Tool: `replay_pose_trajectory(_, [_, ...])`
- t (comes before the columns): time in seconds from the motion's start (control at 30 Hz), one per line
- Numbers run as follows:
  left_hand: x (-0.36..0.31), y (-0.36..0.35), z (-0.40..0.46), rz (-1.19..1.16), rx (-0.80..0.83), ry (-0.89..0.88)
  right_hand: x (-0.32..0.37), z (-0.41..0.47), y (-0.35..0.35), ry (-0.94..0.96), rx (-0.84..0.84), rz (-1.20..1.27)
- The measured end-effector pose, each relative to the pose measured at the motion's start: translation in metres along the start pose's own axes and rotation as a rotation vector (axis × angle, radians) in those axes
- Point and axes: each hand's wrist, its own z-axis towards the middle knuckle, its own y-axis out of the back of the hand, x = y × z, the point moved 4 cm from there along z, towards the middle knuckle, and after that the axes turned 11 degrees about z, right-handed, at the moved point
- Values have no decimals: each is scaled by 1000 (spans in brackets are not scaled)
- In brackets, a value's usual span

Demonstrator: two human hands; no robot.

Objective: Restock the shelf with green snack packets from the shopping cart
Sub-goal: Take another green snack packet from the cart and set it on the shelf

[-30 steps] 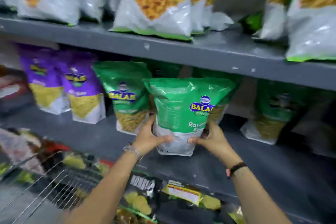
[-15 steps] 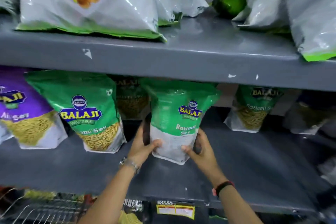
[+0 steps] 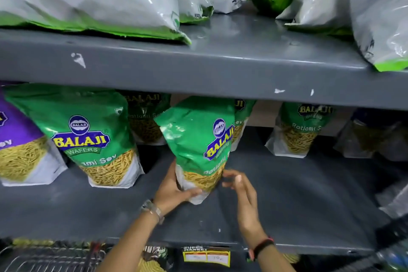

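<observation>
packet [image 3: 198, 139] of green balaji sev stands tilted on the grey shelf [image 3: 287, 194], turned so its front faces right. we see the left hand [image 3: 174, 190] wrapped around its lower left corner, thumb across the front. the right hand [image 3: 245, 196] hovers just beside its lower right edge, fingers [image 3: 234, 178] loosely spread, not gripping. another green packet [image 3: 88, 134] stands to the left.

Both forearms are bare, with no sleeves in view. The left wrist carries a metal link bracelet or watch band [image 3: 152, 210], silver in finish; no dial face can be made out. The right wrist carries a narrow black band [image 3: 262, 247] with a red-orange edge on the hand side. The left hand [image 3: 174, 192] and right hand [image 3: 244, 199] are ungloved. No rings are discernible.
</observation>
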Motion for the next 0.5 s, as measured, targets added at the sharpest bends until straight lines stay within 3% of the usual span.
replay_pose_trajectory(0.07, [7, 11, 8, -4, 62, 39, -2, 0, 11, 6, -66, -67])
replay_pose_trajectory(0.13, [17, 20, 9, -52, 4, 77, -5, 9, 19, -46, -42, -146])
replay_pose_trajectory(0.3, [34, 22, 0, -143, -80, 139, -16, 36, 10, -179, 368, -235])
replay_pose_trajectory(0.5, [28, 6, -4, 87, -120, 131, -27, 34, -2, -116, 144, -396])
